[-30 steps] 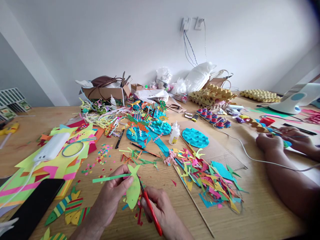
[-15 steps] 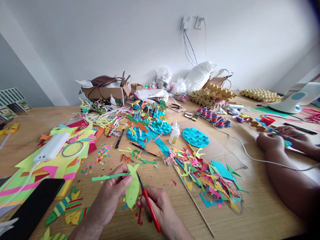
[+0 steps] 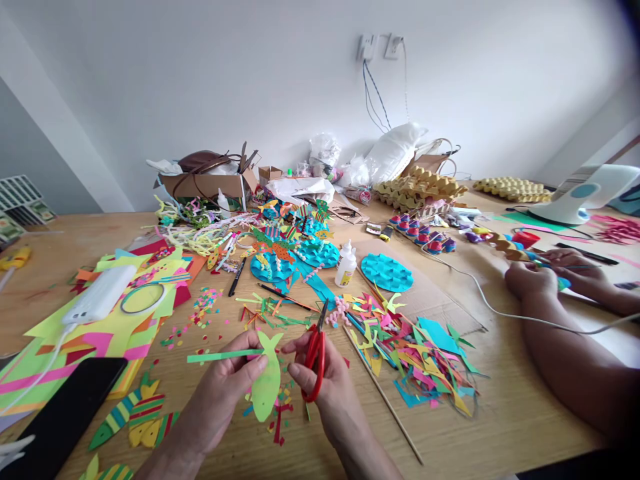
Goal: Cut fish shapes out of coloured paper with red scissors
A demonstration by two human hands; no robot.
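Observation:
My left hand (image 3: 225, 377) pinches a yellow-green paper fish (image 3: 267, 383), tail up, and a green paper strip (image 3: 220, 356) that sticks out to the left. Just right of the fish, my right hand (image 3: 325, 380) holds red-handled scissors (image 3: 316, 360) in its palm, blades pointing up and away from the paper. Its thumb and forefinger reach toward the fish's edge; whether they touch it I cannot tell. Small coloured scraps (image 3: 280, 413) lie on the table below. Several striped paper fish (image 3: 145, 413) rest at the lower left.
A glue bottle (image 3: 346, 265) stands by a blue egg-carton piece (image 3: 387, 273). Paper scraps (image 3: 435, 367) and a thin wooden stick (image 3: 385, 400) lie to the right. On the left are coloured sheets (image 3: 45, 323), a power bank (image 3: 100, 293) and a black phone (image 3: 65, 420). Another person's hands (image 3: 535, 280) work at the right.
The scissors have swung from beside the fish, blades near its tail, to upright in my right palm. My right fingers have opened toward the fish. My left hand keeps its hold.

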